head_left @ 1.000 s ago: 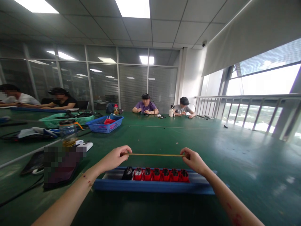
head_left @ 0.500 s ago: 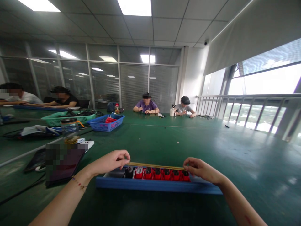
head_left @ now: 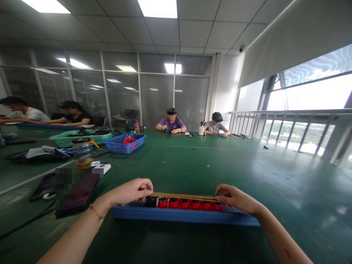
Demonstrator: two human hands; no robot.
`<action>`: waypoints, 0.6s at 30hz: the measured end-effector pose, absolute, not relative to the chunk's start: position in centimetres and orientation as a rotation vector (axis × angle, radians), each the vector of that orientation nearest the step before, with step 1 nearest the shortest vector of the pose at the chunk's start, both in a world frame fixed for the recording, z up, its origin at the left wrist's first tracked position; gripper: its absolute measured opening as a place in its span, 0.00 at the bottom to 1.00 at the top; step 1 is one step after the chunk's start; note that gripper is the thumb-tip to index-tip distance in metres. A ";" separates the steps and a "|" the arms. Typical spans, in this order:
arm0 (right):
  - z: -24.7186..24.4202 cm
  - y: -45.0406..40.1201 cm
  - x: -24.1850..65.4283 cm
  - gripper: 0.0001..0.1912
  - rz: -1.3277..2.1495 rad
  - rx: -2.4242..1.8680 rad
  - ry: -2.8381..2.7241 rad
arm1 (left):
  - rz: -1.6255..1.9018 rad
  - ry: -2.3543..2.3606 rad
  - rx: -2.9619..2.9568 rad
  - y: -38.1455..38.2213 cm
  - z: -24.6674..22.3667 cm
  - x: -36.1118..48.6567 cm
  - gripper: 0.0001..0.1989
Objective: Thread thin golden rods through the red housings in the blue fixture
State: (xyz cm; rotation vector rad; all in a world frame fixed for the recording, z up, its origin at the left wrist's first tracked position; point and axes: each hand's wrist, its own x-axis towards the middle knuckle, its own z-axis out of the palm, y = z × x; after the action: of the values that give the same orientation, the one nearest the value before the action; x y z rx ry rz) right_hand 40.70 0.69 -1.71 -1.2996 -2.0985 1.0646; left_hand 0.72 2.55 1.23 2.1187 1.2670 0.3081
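Several thin, yellowish strips point(head_left: 184, 197) stretch lengthwise between my hands. My left hand point(head_left: 140, 189) pinches them at the left end, fingers closed. At the other end my right hand point(head_left: 228, 196) has its thumb and fingers closed on the strips. Under them lies a long blue trough point(head_left: 187, 217), parallel to its length. Inside it stands a row of red cups point(head_left: 184, 204) with black parts, which the strips partly hide. A dark piece point(head_left: 151, 202) sits left of the cups. My fingers cover the strips' ends.
A dark tablet point(head_left: 78, 194) lies to the left, near a lidded jar point(head_left: 83, 154). Farther back are a blue basket point(head_left: 123, 146) with red pieces and a green basket point(head_left: 79, 139). Several people sit around the green table point(head_left: 233, 161); a white bottle point(head_left: 201, 131) stands on the far side.
The strips have come slightly lower and nearer to me, from behind the black parts to across their tops. My left hand has shifted a little down; my right hand is almost unchanged.
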 end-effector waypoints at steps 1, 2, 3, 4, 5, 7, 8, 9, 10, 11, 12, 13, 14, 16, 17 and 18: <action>-1.7 0.7 40.7 0.19 1.078 -1.288 -2.098 | 0.304 1.262 2.111 2.6 1.2 0.7 0.18; -1.8 0.7 40.7 0.19 1.092 -1.268 -2.095 | 0.302 1.254 2.107 2.6 1.2 0.7 0.18; -1.8 0.7 40.6 0.19 1.101 -1.243 -2.087 | 0.304 1.249 2.109 2.6 1.1 0.7 0.18; -1.8 0.8 40.6 0.18 1.099 -1.218 -2.072 | 0.308 1.244 2.115 2.6 1.1 0.7 0.18; -1.9 0.9 40.5 0.18 1.087 -1.199 -2.054 | 0.313 1.243 2.125 2.6 1.1 0.7 0.18; -2.0 1.0 40.4 0.17 1.044 -1.191 -2.019 | 0.319 1.248 2.148 2.5 1.2 0.7 0.18; -2.0 1.1 40.4 0.17 1.019 -1.198 -2.009 | 0.322 1.252 2.159 2.5 1.3 0.8 0.18; -2.1 1.2 40.4 0.16 0.994 -1.207 -2.007 | 0.323 1.255 2.167 2.4 1.4 0.8 0.18; -2.0 1.2 40.4 0.16 0.971 -1.217 -2.013 | 0.322 1.257 2.173 2.3 1.5 0.9 0.18; -2.0 1.3 40.4 0.16 0.940 -1.226 -2.023 | 0.322 1.259 2.177 2.3 1.5 0.9 0.18; -1.8 1.2 40.4 0.16 0.896 -1.236 -2.038 | 0.322 1.261 2.178 2.2 1.6 1.0 0.17; -1.6 1.2 40.4 0.16 0.833 -1.246 -2.051 | 0.324 1.262 2.179 2.2 1.6 1.0 0.17; -1.4 1.1 40.3 0.16 0.756 -1.256 -2.059 | 0.325 1.261 2.180 2.1 1.6 1.1 0.17; -0.9 1.0 40.3 0.15 0.598 -1.269 -2.064 | 0.330 1.256 2.185 2.1 1.6 1.1 0.17; -0.6 0.9 40.4 0.15 0.544 -1.272 -2.063 | 0.332 1.251 2.189 2.2 1.6 1.1 0.17; -0.4 0.8 40.5 0.14 0.518 -1.278 -2.062 | 0.328 1.247 2.192 2.2 1.6 1.1 0.17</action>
State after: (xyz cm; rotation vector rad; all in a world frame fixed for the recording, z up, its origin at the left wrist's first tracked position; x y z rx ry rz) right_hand 40.51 0.80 -0.39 -1.2776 -2.0620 0.5179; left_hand 1.06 2.17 1.56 2.1923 1.2465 0.3284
